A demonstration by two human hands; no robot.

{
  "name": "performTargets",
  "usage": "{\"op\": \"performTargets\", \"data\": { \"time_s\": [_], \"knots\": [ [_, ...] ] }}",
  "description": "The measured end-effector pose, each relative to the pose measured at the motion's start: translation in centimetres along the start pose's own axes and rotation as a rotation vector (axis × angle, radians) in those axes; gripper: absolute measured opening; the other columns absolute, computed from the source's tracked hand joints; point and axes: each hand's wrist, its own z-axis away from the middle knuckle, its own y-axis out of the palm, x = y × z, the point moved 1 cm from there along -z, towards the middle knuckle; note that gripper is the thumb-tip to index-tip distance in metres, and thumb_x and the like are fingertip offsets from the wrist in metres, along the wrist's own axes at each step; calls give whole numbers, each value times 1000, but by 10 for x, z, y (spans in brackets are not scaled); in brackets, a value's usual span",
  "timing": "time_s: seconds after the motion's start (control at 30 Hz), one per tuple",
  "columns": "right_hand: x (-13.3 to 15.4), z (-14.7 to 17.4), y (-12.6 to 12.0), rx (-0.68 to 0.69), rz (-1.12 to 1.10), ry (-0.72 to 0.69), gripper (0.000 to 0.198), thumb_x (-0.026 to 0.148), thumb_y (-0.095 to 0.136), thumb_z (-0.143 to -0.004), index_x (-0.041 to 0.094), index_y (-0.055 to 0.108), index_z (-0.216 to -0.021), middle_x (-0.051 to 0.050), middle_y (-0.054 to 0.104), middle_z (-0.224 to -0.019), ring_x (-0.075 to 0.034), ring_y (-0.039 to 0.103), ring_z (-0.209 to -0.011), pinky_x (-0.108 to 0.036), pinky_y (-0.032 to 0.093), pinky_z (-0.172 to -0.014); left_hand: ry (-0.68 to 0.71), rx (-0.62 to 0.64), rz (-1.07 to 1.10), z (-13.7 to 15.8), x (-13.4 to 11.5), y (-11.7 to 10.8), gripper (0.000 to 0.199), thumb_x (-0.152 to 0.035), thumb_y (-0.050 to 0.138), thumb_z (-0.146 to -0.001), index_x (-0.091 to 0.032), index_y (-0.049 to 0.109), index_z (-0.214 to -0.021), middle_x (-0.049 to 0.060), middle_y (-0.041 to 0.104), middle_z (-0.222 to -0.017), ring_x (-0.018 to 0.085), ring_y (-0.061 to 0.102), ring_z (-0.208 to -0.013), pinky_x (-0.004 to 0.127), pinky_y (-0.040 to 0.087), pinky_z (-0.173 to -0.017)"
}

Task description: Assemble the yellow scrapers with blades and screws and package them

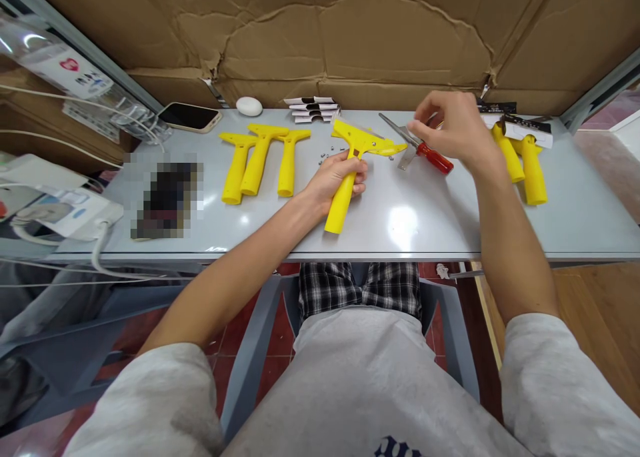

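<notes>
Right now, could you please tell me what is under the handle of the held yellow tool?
The left hand curls under the yellow tool's handle, fingertips showing on its right; the tabletop directly beneath is covered.

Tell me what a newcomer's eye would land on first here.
Probably the bright yellow tool gripped in the left hand, mid-table. Next, three similar yellow pieces lying on the table to its left. Then the red handle near the right hand.

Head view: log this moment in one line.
left hand: grips yellow tool | right hand: near red-handled tool, grasp unclear | table, left side: three yellow pieces
</notes>
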Motion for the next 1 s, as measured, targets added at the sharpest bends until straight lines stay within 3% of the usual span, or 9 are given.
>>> {"op": "performTargets", "data": {
  "time_s": [0.1,0.2,0.3,0.4,0.5,0.57,0.67,0.77,1.0],
  "knots": [
    [-37,-9,-10,163,270,217,52,72,96,-93,24,85,-110,-14,82,-113,-33,69,-117,-49,58,-105,4,-16,15,-2,1,-2,40,-6,83,-66,-21,60,-96,-7,61,-79,6,52,-62,16,38,-48],
    [-63,-19,-6,306,350,279,60,58,110,-77,23,87,-120,-10,77,-98,-25,67,-92,-42,57,-84,29,-1,26,-3,3,-4,42,-8,86,-66,-21,59,-96,-8,62,-79,5,53,-63,15,39,-48],
    [-60,-18,-1,313,368,288,53,43,105,-83,26,85,-129,-6,79,-104,-21,66,-81,-40,53,-75,34,3,26,-3,4,-5,46,-9,88,-65,-22,59,-97,-8,62,-82,5,53,-63,15,39,-48],
    [-36,-8,-7,199,277,272,42,21,99,-87,23,84,-126,-7,81,-102,-22,68,-95,-38,53,-84,25,-16,27,-3,4,-5,46,-9,87,-65,-23,58,-98,-7,62,-83,5,53,-64,15,38,-49],
    [-16,0,-19,8,142,210,26,15,90,-95,19,82,-120,-10,83,-107,-21,69,-104,-39,54,-96,26,-32,39,-3,2,-5,46,-8,87,-67,-23,57,-98,-7,61,-84,5,53,-64,15,38,-50],
    [-12,1,-26,-170,-38,167,15,22,87,-100,17,80,-113,-12,83,-110,-20,74,-97,-40,59,-96,28,-35,47,-2,1,-4,43,-8,86,-68,-23,57,-97,-7,61,-84,5,53,-63,16,39,-50],
    [-16,0,-31,-413,-371,96,40,49,100,-91,21,75,-104,-12,79,-102,-23,77,-87,-46,64,-89,22,-42,54,0,0,-2,40,-7,84,-70,-22,58,-97,-8,59,-82,5,52,-62,16,39,-49],
    [-23,-2,-34,-481,-515,58,61,68,105,-80,26,72,-111,-8,78,-103,-21,76,-84,-46,66,-85,10,-57,69,0,0,-1,42,-5,84,-70,-23,57,-97,-8,59,-82,4,52,-62,15,38,-49],
    [-27,2,-46,-535,-688,-153,51,51,92,-92,32,58,-126,-3,75,-126,-12,73,-79,-39,62,-74,3,-119,135,-5,-3,-6,52,-2,90,-74,-27,53,-100,-9,57,-76,6,52,-57,17,39,-48]
  ]
}}
